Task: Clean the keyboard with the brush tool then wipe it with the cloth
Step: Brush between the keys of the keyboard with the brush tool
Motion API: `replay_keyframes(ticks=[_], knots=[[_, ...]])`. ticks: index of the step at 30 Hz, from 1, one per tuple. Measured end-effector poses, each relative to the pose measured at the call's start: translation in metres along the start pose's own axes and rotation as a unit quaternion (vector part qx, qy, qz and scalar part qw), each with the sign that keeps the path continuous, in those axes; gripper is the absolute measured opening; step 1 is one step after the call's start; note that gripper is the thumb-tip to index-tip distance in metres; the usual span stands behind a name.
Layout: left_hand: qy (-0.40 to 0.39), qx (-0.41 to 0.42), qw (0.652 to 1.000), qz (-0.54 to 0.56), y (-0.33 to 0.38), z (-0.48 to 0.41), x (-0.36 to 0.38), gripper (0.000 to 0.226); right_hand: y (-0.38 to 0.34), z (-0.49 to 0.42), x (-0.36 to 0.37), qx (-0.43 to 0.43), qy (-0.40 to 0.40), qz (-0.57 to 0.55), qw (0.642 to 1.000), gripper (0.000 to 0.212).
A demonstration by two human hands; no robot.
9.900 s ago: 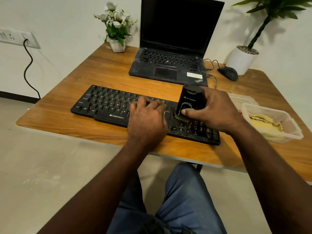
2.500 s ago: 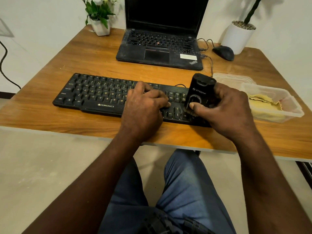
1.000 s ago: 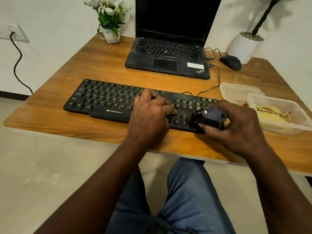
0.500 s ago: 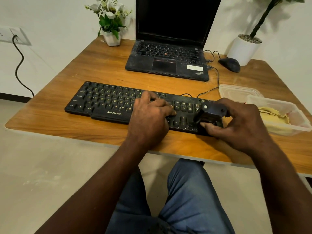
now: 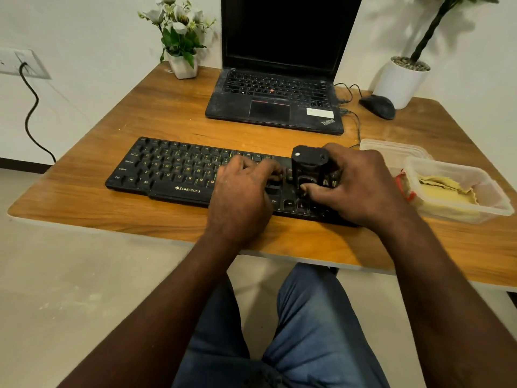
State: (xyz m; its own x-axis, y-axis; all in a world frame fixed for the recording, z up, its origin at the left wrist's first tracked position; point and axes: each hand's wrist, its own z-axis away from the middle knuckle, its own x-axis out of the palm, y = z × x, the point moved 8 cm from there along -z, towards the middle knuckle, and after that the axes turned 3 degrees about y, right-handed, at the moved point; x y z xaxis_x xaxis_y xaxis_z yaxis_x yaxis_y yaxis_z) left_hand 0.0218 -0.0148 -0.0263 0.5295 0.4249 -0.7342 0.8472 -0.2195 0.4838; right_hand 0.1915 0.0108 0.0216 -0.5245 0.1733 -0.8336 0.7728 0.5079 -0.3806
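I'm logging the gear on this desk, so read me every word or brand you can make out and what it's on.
"ZEBRONICS": front edge of the keyboard.
"Ctrl", "Alt": keyboard keys; most other key legends are too small to read.
"ThinkPad": corner of the laptop, tilted, barely legible.
The white sticker on the laptop: too blurred.
On the brush tool: nothing readable.

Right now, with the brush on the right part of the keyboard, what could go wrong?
1. The right hand holds the brush tool next to the open container; dust could land on the cloth inside.
2. Only the left hand steadies the keyboard near the table edge; hard strokes might shift it.
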Motion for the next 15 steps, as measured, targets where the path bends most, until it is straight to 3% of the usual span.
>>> replay_keyframes(ticks=[4, 9, 15], knots=[[-0.005, 0.056, 0.997, -0.052, 0.006, -0.001, 0.005, 0.043, 0.002, 0.006, 0.005, 0.017, -0.048, -0.073, 0.996, 0.049], [-0.034, 0.098, 0.992, -0.068, 0.012, 0.000, 0.010, 0.056, 0.028, 0.009, -0.007, 0.093, 0.025, -0.057, 0.994, 0.059], [-0.027, 0.103, 0.992, -0.068, 0.012, -0.001, 0.009, 0.056, 0.021, 0.021, -0.004, 0.073, -0.053, -0.100, 0.991, 0.050]])
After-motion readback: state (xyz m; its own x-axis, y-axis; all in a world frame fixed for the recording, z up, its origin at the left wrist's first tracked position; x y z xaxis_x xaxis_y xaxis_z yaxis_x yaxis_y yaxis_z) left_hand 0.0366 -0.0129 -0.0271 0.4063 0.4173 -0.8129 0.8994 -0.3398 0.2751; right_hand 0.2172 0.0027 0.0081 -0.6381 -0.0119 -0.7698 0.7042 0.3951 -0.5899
